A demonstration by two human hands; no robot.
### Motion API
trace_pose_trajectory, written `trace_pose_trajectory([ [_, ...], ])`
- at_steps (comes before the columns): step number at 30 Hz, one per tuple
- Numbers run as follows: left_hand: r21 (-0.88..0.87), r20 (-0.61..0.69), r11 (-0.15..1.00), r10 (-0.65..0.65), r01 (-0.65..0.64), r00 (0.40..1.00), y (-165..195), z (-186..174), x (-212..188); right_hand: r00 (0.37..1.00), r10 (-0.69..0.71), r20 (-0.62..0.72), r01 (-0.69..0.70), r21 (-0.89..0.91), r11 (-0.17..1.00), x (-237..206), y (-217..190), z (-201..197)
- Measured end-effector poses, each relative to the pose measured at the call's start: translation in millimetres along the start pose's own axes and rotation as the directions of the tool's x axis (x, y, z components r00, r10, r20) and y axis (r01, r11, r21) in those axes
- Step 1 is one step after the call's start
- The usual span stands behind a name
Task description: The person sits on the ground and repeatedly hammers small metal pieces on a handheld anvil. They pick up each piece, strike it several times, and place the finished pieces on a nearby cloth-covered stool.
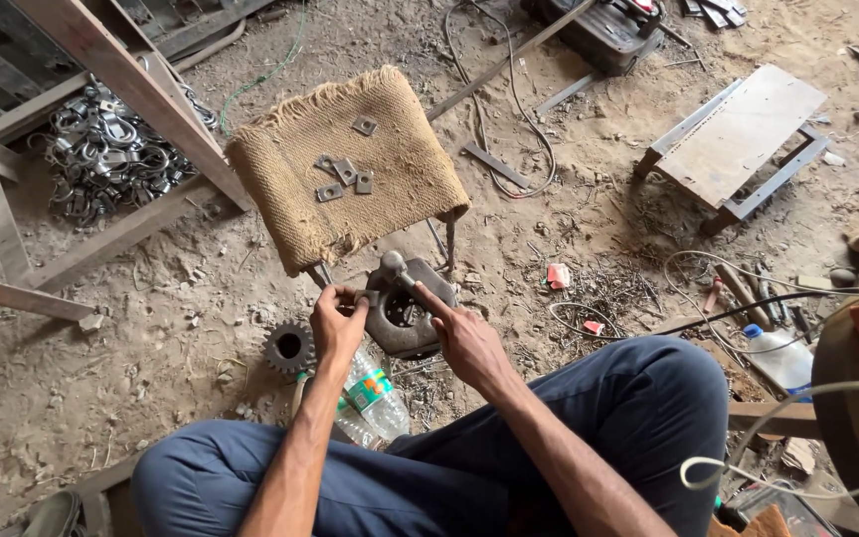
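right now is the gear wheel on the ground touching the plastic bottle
Apart. The head view shows a strip of sandy ground between the gear wheel and the plastic bottle, with the left hand above that gap.

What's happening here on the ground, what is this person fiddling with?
A person sits low on a dirt workshop floor. Their left hand holds a small metal piece against a heavy round metal block, and their right hand rests on the block beside a hammer-like tool. Just ahead stands a stool covered in burlap with several small square metal plates on it. A gear wheel and a plastic bottle lie by the knees.
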State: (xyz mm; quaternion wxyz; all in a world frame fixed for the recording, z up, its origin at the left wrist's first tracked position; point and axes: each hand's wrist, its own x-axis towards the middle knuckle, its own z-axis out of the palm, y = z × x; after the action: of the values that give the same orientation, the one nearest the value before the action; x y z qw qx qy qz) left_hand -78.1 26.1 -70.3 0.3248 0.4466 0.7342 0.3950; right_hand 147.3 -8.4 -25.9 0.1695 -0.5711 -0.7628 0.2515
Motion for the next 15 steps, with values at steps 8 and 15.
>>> trace_pose_trajectory([
  [8,0.090,-0.015,0.986,0.144,-0.142,0.989,-13.3,4.8,4.5,0.999,0.027,0.034,-0.027,0.008,1.000,2.2,-2.7,1.7],
  [15,0.107,0.017,0.990,0.086,-0.087,0.996,-29.5,9.4,14.1,0.999,0.020,0.031,-0.020,-0.004,1.000,2.2,-6.2,-0.4],
])
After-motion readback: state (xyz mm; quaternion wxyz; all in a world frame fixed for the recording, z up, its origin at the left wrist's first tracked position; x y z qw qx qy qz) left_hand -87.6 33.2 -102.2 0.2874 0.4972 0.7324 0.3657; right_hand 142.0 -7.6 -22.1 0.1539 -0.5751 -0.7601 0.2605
